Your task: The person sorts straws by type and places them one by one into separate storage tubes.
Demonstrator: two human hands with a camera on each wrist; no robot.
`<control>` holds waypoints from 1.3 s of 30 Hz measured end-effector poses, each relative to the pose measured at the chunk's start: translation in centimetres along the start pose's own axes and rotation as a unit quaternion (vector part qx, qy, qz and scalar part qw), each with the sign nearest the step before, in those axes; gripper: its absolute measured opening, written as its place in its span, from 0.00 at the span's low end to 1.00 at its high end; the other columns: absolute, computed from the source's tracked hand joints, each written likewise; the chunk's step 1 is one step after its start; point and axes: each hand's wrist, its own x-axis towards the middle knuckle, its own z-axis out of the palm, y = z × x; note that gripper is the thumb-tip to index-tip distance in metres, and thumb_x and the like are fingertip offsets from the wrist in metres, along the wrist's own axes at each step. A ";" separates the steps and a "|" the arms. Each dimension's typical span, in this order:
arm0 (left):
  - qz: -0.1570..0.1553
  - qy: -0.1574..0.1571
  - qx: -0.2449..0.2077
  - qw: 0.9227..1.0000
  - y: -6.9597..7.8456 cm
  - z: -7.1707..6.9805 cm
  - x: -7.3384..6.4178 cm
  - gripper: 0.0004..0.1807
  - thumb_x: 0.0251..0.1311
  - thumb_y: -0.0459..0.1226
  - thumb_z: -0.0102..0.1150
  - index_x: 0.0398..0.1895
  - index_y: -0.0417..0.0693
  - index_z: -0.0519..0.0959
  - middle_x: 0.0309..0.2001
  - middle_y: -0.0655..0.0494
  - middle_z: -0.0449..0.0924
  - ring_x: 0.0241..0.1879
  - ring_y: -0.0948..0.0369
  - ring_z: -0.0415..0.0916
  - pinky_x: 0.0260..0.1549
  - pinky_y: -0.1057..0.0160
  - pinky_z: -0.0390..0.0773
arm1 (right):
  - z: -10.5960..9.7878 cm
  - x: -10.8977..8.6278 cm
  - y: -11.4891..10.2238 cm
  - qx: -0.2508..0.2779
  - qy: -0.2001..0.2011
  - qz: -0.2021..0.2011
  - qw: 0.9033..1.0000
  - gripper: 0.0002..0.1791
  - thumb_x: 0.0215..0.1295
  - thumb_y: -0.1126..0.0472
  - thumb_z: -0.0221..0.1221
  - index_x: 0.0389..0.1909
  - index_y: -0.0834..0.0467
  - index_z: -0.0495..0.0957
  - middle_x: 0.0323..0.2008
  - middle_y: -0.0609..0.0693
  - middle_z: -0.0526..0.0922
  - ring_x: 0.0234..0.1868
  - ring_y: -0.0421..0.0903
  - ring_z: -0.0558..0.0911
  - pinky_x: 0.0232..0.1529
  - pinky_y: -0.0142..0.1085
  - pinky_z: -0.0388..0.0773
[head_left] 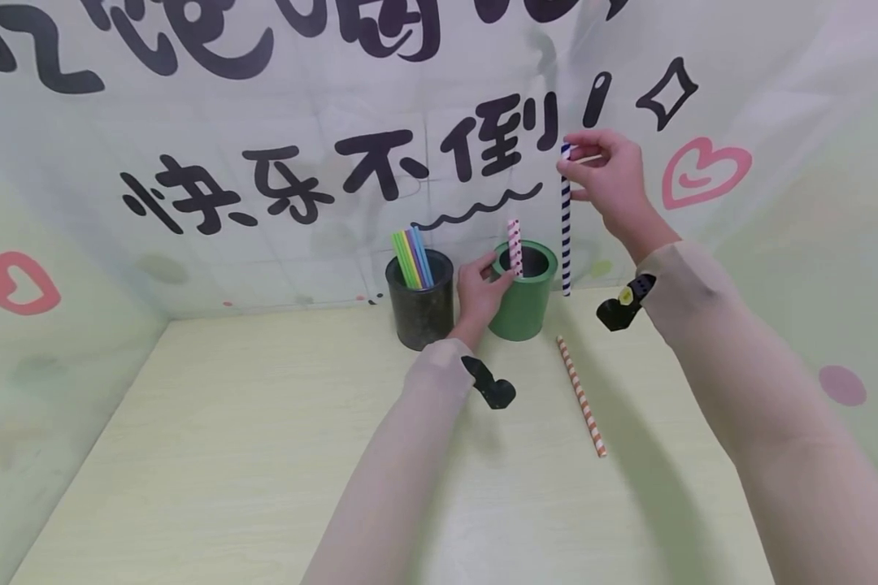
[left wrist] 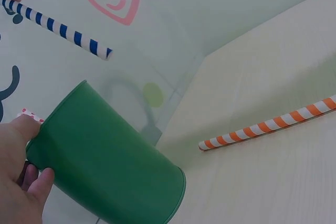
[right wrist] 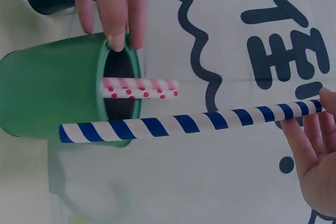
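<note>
With thumb and fingertips, my right hand (head_left: 618,179) pinches the top end of a blue-and-white striped paper straw (head_left: 566,227). The straw hangs nearly upright just right of a green cup (head_left: 521,313), its lower end below the rim level in the head view. My left hand (head_left: 479,294) grips the cup's rim from the left, thumb over the edge. Inside the cup stand two paper straws, a pink-striped straw (right wrist: 140,83) and a red-dotted straw (right wrist: 140,94), leaning on the rim. Their lower ends are hidden in the cup.
An orange-and-white striped straw (head_left: 581,396) lies on the table (head_left: 227,455) in front of the green cup. Left of my left hand stands a black cup (head_left: 423,318) with several coloured straws (head_left: 413,258). A printed backdrop (head_left: 351,236) rises behind the cups.
</note>
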 end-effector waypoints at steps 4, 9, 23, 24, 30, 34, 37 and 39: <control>-0.005 0.000 0.002 1.000 0.0 0.1 0.0 0.26 0.54 0.32 0.62 0.57 0.40 0.71 0.57 0.47 0.70 0.52 0.57 0.69 0.50 0.66 0.72 | 0.8 0.4 -0.9 0.025 0.014 -0.014 0.999 0.19 0.55 0.69 0.62 0.50 0.61 0.76 0.35 0.50 0.72 0.35 0.43 0.73 0.27 0.32 0.80; -0.007 0.004 -0.002 1.000 0.0 0.1 0.1 0.26 0.53 0.31 0.62 0.57 0.40 0.72 0.56 0.47 0.70 0.51 0.56 0.70 0.50 0.65 0.72 | 1.8 0.9 -1.3 0.050 0.030 -0.020 0.998 0.19 0.54 0.71 0.61 0.50 0.61 0.76 0.34 0.50 0.72 0.34 0.42 0.72 0.26 0.32 0.80; -0.010 0.002 0.001 1.000 -0.3 0.1 0.1 0.26 0.54 0.33 0.62 0.58 0.41 0.71 0.57 0.47 0.69 0.51 0.57 0.70 0.50 0.65 0.72 | 2.3 1.5 2.2 0.005 0.048 0.004 0.999 0.19 0.56 0.69 0.61 0.50 0.59 0.75 0.36 0.49 0.71 0.37 0.41 0.72 0.32 0.31 0.80; -0.011 0.002 0.002 1.000 -0.3 0.1 0.1 0.26 0.54 0.33 0.62 0.58 0.41 0.71 0.57 0.47 0.69 0.51 0.57 0.69 0.49 0.66 0.72 | 2.3 1.5 2.6 -0.001 0.046 0.007 0.999 0.19 0.56 0.68 0.61 0.50 0.59 0.75 0.36 0.49 0.71 0.37 0.41 0.72 0.33 0.32 0.80; -0.006 0.001 -0.007 1.000 -0.3 0.1 0.0 0.26 0.54 0.32 0.62 0.58 0.40 0.71 0.57 0.46 0.67 0.52 0.56 0.69 0.50 0.65 0.72 | 2.2 1.1 4.9 -0.039 0.041 0.021 0.998 0.19 0.59 0.67 0.59 0.53 0.59 0.74 0.37 0.48 0.71 0.38 0.41 0.72 0.41 0.36 0.79; -0.003 -0.002 -0.005 1.000 -0.2 0.1 0.0 0.25 0.54 0.33 0.62 0.58 0.40 0.71 0.58 0.46 0.67 0.53 0.56 0.68 0.51 0.65 0.71 | 2.3 0.8 6.1 -0.043 0.041 0.031 0.998 0.19 0.59 0.68 0.58 0.53 0.60 0.74 0.37 0.48 0.71 0.38 0.41 0.73 0.43 0.38 0.79; -0.004 -0.001 -0.001 1.000 -0.1 0.0 0.0 0.25 0.54 0.33 0.62 0.58 0.40 0.71 0.58 0.46 0.66 0.53 0.56 0.68 0.51 0.65 0.71 | 2.5 0.6 6.8 -0.046 0.039 0.038 0.997 0.19 0.59 0.68 0.58 0.53 0.60 0.74 0.37 0.49 0.72 0.39 0.41 0.73 0.43 0.39 0.79; -0.007 -0.001 -0.001 1.000 -0.2 0.1 0.0 0.26 0.54 0.33 0.62 0.58 0.41 0.71 0.58 0.46 0.66 0.52 0.56 0.68 0.51 0.65 0.71 | 2.6 0.6 7.4 -0.049 0.036 0.043 0.997 0.19 0.59 0.68 0.58 0.53 0.60 0.74 0.37 0.49 0.72 0.39 0.42 0.73 0.43 0.39 0.79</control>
